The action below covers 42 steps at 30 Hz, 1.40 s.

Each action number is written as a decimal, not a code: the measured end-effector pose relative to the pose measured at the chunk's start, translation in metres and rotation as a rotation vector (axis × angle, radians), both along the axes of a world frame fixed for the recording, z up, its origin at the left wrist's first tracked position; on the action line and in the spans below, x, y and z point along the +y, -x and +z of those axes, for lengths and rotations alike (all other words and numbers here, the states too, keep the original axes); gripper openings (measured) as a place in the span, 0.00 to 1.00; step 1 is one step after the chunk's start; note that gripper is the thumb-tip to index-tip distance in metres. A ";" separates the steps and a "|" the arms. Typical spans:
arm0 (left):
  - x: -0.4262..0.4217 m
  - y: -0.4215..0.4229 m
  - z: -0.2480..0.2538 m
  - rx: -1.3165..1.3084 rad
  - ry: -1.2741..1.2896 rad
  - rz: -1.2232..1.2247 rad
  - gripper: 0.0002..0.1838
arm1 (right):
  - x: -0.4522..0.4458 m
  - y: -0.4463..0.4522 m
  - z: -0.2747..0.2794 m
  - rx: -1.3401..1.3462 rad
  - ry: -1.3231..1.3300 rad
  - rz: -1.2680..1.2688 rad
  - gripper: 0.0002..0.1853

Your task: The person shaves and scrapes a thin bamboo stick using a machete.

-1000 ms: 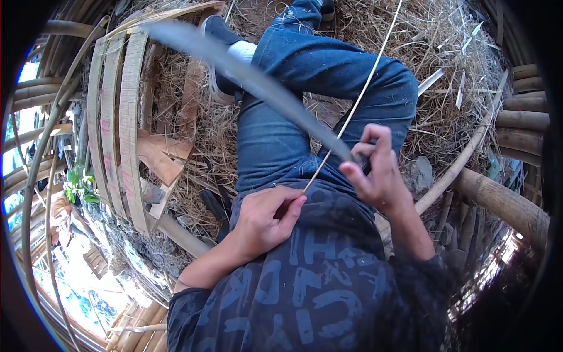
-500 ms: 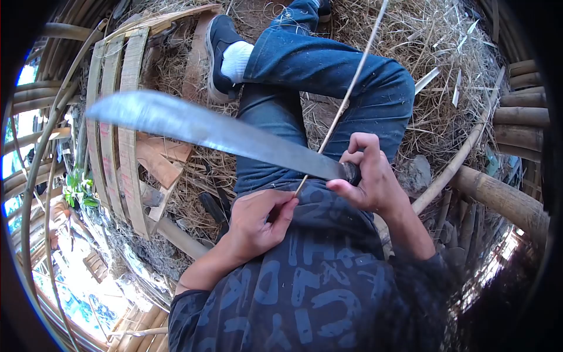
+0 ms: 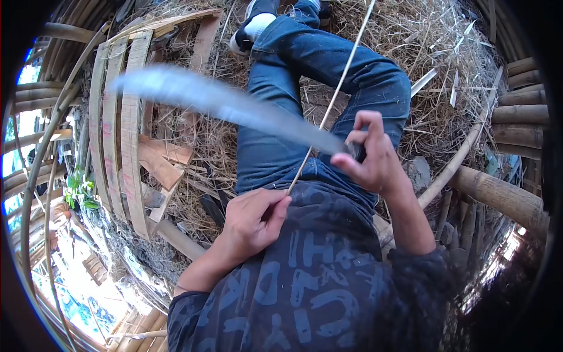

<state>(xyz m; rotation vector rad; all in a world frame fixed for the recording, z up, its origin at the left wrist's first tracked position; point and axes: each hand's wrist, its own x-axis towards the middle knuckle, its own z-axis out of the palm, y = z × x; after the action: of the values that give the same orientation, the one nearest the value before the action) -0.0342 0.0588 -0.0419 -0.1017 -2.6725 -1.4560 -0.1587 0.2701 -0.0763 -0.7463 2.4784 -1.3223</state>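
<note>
My left hand (image 3: 256, 218) pinches the near end of a long thin strip (image 3: 337, 89) at my waist. The strip slants up and away across my lap, past the top of the view. My right hand (image 3: 374, 154) is closed round the dark handle of a large knife (image 3: 229, 105), mostly hidden by my fingers. The blade is motion-blurred and points to the upper left, above my thighs. Its handle end lies close beside the strip; whether they touch, I cannot tell.
A slatted wooden piece (image 3: 130, 129) stands at the left, with wood offcuts (image 3: 159, 164) beside it. Dry shavings (image 3: 440, 58) cover the ground around my crossed legs (image 3: 328, 53). A thick bamboo pole (image 3: 498, 193) lies at the right, near a curved pole (image 3: 454, 164).
The blade swung down toward my lap, then rose again with my right hand. My left hand shifted slightly left with the strip's end. My shod foot moved up and right.
</note>
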 end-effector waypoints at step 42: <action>0.043 0.021 -0.010 0.117 0.322 0.000 0.05 | 0.000 -0.010 -0.012 -0.314 0.217 -0.127 0.43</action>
<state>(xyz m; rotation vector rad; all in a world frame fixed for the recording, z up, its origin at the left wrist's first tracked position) -0.0549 0.1018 -0.0523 -0.2032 -2.7826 -0.9736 -0.1489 0.2697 -0.0886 -0.3895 2.1875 -1.6321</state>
